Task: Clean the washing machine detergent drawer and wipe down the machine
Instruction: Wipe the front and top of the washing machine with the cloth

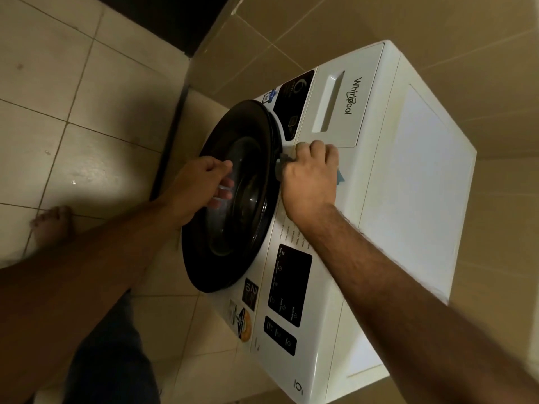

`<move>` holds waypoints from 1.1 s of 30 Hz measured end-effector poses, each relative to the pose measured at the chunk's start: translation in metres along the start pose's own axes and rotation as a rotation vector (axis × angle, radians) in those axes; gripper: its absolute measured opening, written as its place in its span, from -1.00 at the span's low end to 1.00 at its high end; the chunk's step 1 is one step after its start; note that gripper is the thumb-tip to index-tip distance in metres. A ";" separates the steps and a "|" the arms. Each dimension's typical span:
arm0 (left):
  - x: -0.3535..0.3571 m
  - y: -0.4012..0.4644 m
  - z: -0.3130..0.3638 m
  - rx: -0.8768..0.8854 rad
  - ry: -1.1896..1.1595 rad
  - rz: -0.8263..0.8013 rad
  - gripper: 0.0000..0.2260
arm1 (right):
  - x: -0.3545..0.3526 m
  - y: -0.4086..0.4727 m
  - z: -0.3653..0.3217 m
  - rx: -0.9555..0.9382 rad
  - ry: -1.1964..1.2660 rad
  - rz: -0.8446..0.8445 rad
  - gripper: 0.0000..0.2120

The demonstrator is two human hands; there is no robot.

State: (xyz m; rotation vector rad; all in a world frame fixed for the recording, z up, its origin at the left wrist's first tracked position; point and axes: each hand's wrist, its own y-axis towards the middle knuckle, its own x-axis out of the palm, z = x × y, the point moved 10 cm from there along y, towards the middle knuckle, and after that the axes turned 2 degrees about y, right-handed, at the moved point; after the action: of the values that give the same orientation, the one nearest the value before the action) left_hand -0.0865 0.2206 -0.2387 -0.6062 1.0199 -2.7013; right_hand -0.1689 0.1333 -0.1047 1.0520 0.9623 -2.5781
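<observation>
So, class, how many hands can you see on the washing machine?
2: left hand at the dark round door; right hand grips a cloth on the control panel.

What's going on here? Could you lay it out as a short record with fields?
place: tiled floor, tiled wall behind
machine: white washer, front-loading
door: dark round door, appears closed
drawer: detergent drawer, closed
right hand: right hand grips a cloth against the front panel, below the drawer
left hand: left hand in front of the door glass, fingers loosely curled, holding nothing visible
stage: wiping the machine's front
</observation>
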 end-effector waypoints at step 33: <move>0.017 -0.031 -0.008 0.042 -0.033 0.064 -0.82 | -0.042 -0.092 0.053 -0.034 0.313 0.521 -0.82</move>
State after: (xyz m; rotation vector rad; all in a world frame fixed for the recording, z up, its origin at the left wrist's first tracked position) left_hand -0.1063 0.2432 -0.2184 -0.5975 0.9550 -2.6417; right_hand -0.2044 0.1678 -0.0022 1.4936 0.6697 -2.0069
